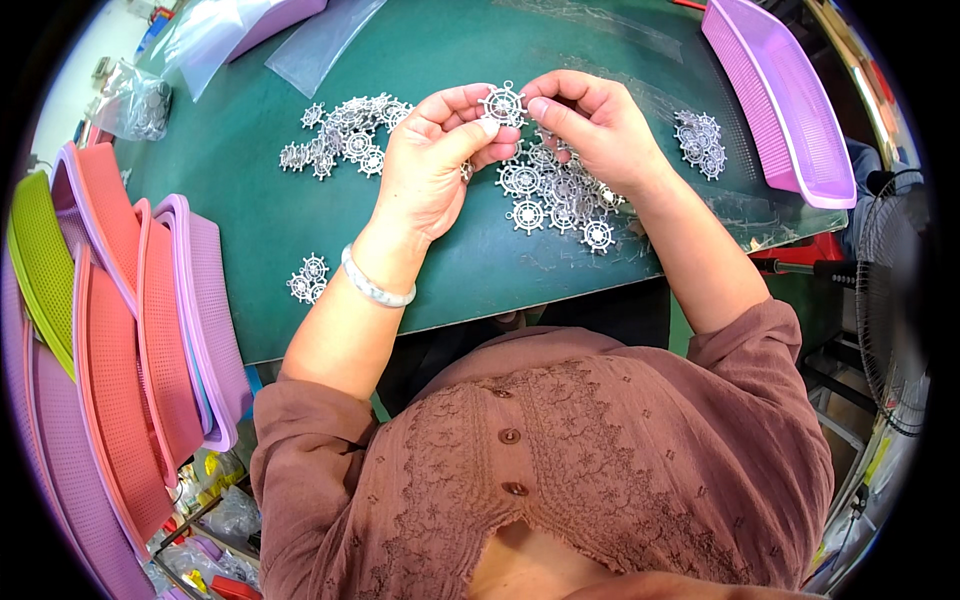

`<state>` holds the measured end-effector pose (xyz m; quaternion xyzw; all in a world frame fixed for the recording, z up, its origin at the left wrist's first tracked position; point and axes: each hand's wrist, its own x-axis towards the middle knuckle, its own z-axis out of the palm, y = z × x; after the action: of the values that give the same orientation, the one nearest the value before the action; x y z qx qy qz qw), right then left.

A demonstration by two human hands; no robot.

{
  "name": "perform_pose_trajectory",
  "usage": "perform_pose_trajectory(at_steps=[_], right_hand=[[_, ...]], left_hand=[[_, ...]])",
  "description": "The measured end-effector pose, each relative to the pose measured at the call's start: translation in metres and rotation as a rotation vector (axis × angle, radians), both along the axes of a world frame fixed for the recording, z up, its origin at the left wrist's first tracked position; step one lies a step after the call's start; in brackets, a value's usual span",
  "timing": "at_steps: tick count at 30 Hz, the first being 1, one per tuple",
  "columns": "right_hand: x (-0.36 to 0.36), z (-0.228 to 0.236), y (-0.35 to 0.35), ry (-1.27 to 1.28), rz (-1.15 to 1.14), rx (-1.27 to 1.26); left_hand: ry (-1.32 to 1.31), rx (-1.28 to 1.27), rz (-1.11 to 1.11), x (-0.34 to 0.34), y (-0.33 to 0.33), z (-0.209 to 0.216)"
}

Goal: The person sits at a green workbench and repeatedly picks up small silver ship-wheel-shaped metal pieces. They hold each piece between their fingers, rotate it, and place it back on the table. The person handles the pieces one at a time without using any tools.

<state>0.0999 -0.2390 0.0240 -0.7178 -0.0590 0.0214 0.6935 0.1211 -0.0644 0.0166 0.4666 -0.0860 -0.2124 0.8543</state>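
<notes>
A silver ship's-wheel charm (502, 106) with a small ring on top is held up above the table between my two hands. My left hand (445, 140) pinches it between thumb and fingers. At its right edge, my right hand (580, 120) has thumb and forefinger closed against the charm's rim. Below my hands lies a heap of matching charms (560, 195). Another pile of charms (355, 130) spreads out to the left of my left hand. Smaller clusters lie near my left forearm (310, 280) and to the right of my right hand (699, 143).
The green table (250, 210) carries clear plastic bags (325, 45) at the back. A purple basket (780, 100) stands at the right, beside a fan (893, 300). Stacked red, purple and green baskets (110, 340) crowd the left edge. A bag of grey parts (148, 108) sits at the far left.
</notes>
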Motion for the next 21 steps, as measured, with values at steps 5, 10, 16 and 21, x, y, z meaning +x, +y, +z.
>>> perform_pose_trajectory(at_steps=[5, 10, 16, 21], right_hand=[[-0.001, 0.0, 0.003, 0.018, -0.006, 0.056], [0.002, -0.002, -0.002, 0.108, 0.102, 0.306], [0.001, 0.001, -0.004, 0.019, 0.211, 0.357], [-0.002, -0.001, -0.002, -0.107, 0.228, 0.217]], left_hand=[[0.027, 0.007, -0.023, 0.0, 0.0, 0.001], [0.241, -0.009, -0.071, 0.003, 0.005, 0.004], [0.296, -0.082, -0.132, 0.006, 0.01, -0.002], [0.194, 0.083, -0.146, 0.001, 0.004, 0.003]])
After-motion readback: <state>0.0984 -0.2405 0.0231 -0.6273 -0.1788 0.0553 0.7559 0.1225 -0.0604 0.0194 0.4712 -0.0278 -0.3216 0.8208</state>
